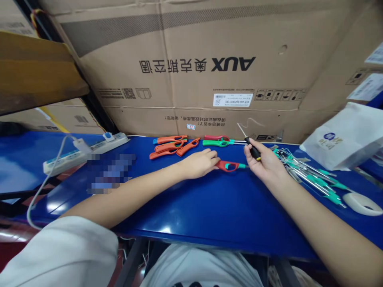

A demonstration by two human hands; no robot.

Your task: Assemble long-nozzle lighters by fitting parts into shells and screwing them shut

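Observation:
My left hand [202, 163] is closed on the handle end of a red utility lighter [228, 166] with a teal collar, low over the blue table. In my right hand [265, 159] is a screwdriver [253, 150] with a black and yellow handle, its thin shaft pointing up and to the left. The lighter's far end reaches the right hand, which partly hides it. Just behind lie a green lighter [216, 143] and another red lighter [213, 137]. Several orange lighter casings [170, 147] lie in a group left of these.
Metal lighter tubes with teal parts [317, 175] are piled at the right, beside a white oval object [362, 204] and a white bag [332, 135]. A power strip [86, 153] with a cable lies at the left. A large cardboard box [191, 44] walls the table's back.

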